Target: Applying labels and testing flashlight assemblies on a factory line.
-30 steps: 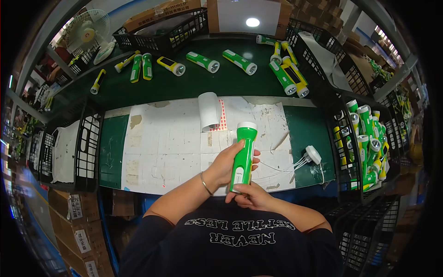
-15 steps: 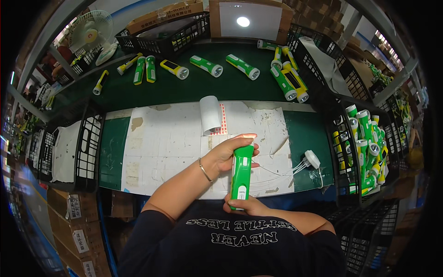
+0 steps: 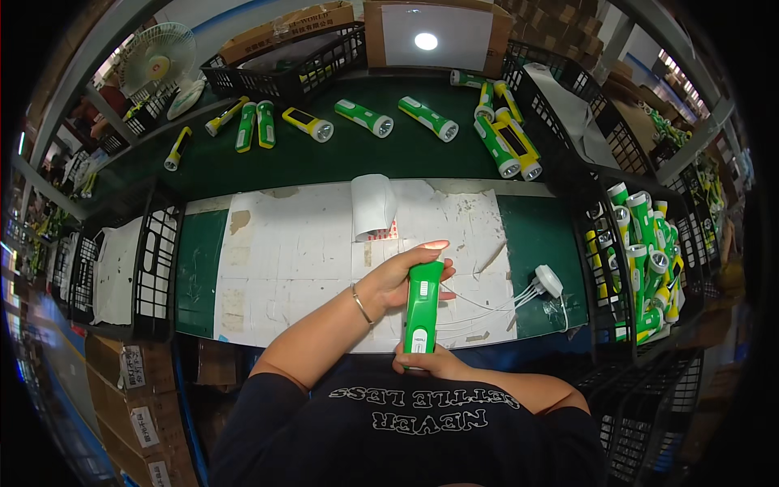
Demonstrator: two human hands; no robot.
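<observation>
A green flashlight (image 3: 423,304) with a white oval switch plate is held upright in front of my chest, its head pointing away from me. Around its head end, my left hand (image 3: 403,274) is closed, thumb laid across the top and fingertips showing on the far side. My right hand (image 3: 436,363) grips the tail end, thumb by the switch plate. A curled white sheet (image 3: 372,207) with small red marks on its lower layer lies just beyond, on the cardboard-covered bench (image 3: 284,268). A round light spot (image 3: 426,41) shines on a white panel at the back.
Several green and yellow flashlights (image 3: 363,118) lie along the green far bench. A black crate (image 3: 637,268) full of flashlights stands at the right; another crate (image 3: 154,260) holding a pale sheet is at the left. A white round plug with cables (image 3: 548,280) rests near my right.
The flashlight and both hands have shifted slightly, with its head end moving a little nearer and left. The curled sheet has flopped over to the right, covering more of the red marks.
</observation>
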